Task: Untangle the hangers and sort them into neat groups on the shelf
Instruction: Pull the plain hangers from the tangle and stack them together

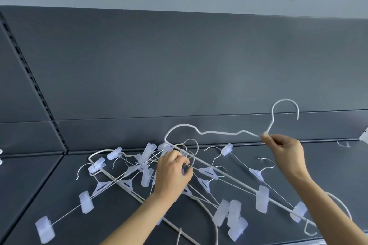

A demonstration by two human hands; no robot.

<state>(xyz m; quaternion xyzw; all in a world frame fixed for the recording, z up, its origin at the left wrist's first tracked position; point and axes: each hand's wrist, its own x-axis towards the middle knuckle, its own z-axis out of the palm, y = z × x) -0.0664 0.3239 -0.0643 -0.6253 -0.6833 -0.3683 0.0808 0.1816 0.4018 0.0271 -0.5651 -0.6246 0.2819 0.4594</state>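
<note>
A tangled heap of white clip hangers point(139, 173) lies on the dark grey shelf point(326, 165). My right hand point(284, 149) pinches the neck of a white wire hanger point(219, 132), just below its hook, and holds it tilted above the heap; its lower bar still runs through the pile. My left hand point(173, 173) rests on the middle of the heap, fingers curled round a thin metal hook point(191, 153) of a clip hanger. Several hangers with translucent clips spread out to the left and right.
The shelf's dark back panel point(179, 65) rises behind the heap. A slotted upright point(35, 85) runs down at the left. Bare shelf lies at the far right, with a small white hook point(343, 144) and a bracket point(364, 135).
</note>
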